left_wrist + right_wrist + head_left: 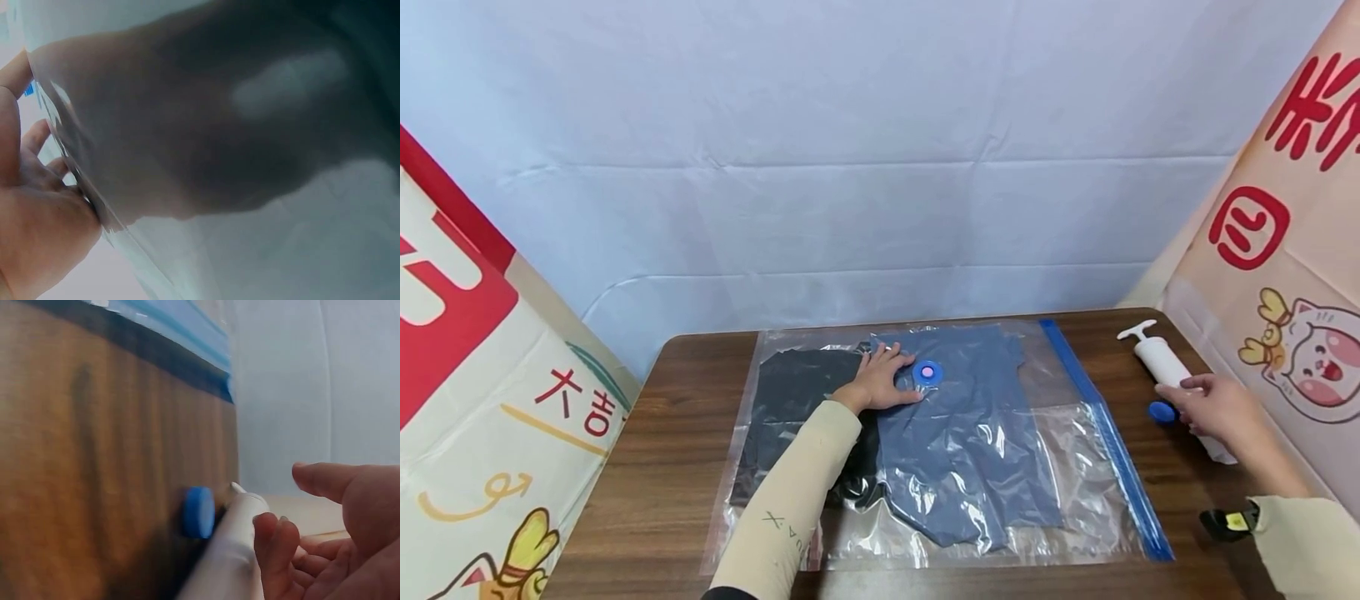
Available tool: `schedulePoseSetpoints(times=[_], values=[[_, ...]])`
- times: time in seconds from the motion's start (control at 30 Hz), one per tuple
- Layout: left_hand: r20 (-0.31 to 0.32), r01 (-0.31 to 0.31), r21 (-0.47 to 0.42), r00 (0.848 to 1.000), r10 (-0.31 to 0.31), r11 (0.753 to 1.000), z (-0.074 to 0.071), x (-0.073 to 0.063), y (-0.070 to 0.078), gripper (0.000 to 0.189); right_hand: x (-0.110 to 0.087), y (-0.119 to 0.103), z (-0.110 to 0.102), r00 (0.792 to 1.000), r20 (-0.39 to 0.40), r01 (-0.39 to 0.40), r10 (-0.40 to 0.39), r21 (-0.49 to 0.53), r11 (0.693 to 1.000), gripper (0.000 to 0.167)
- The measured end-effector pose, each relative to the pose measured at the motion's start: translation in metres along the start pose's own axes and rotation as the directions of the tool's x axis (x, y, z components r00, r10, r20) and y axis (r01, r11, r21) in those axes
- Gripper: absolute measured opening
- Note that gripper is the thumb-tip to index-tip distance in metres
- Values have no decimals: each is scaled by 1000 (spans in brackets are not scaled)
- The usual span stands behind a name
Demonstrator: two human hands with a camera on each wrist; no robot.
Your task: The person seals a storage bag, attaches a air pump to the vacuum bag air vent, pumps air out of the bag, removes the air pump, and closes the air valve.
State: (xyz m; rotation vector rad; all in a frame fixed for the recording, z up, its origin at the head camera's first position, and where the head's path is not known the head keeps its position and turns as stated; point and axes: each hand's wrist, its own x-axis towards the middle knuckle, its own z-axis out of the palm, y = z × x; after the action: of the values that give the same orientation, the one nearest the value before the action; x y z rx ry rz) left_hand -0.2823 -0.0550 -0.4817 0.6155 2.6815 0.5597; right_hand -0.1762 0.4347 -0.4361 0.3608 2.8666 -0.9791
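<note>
A clear vacuum storage bag (pixel 1078 442) lies flat on the table, with dark folded clothing (pixel 797 392) and a blue-grey garment (pixel 962 450) inside. Its round blue valve (pixel 928 373) has a pink centre. My left hand (pixel 880 379) rests on the bag with fingers spread, thumb and fingertips just left of the valve. To the right, my right hand (pixel 1213 407) is over a white hand pump (pixel 1162 358) with a T-shaped handle. In the right wrist view the fingers (pixel 278 547) are beside the pump barrel, loosely bent. A blue round cap (pixel 199 512) lies by the pump.
A blue zip strip (pixel 1120 467) runs along the bag's right edge. The brown wooden table (pixel 640 450) ends at a pale cloth backdrop (pixel 850 208). Printed cloths with cartoon figures hang at left and right (pixel 1315 333), the right one close beside the pump.
</note>
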Motion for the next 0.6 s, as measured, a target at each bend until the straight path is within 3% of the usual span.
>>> schedulePoseSetpoints(times=[0.33,0.6], values=[[4,-1,-6,1000,1,1000,0,-2,-1,76,-1,0,27,1000,15,3,-2,-74,997,87],[-3,-1,6,1000,1,1000,0,1,-2,76,0,1,31,999,26,23,-20,-118,993,72]])
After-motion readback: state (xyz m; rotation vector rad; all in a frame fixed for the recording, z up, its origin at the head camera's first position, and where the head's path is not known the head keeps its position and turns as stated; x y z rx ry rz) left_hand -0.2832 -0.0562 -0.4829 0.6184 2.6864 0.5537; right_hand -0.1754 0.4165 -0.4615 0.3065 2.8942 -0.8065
